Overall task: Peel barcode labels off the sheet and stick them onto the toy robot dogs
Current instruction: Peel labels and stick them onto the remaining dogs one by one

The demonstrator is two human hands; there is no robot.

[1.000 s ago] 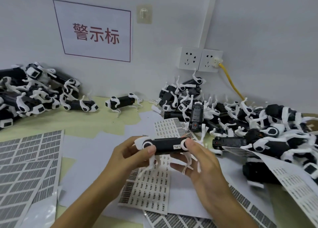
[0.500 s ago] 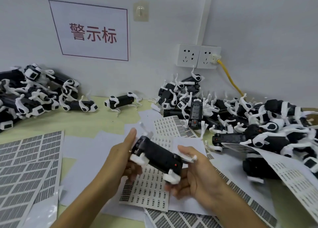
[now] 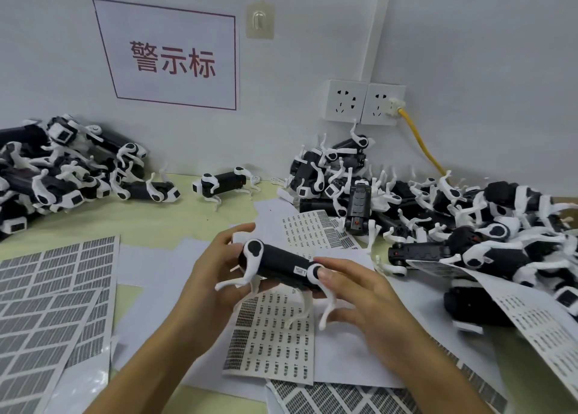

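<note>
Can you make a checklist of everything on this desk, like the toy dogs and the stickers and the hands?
Surface: pale green table, mostly under paper.
Job's things: toy dog held up, small label on its side; barcode sheet below.
Clutter: dog piles left and right; grey label sheets.
Hands: left hand and right hand both grip the dog.
Cables: yellow cable plugged into socket.
Surroundings: wall sign, hook.

My left hand [image 3: 215, 276] and right hand [image 3: 369, 307] are bare, without gloves or rings; my forearms at the lower frame have no sleeves.
</note>
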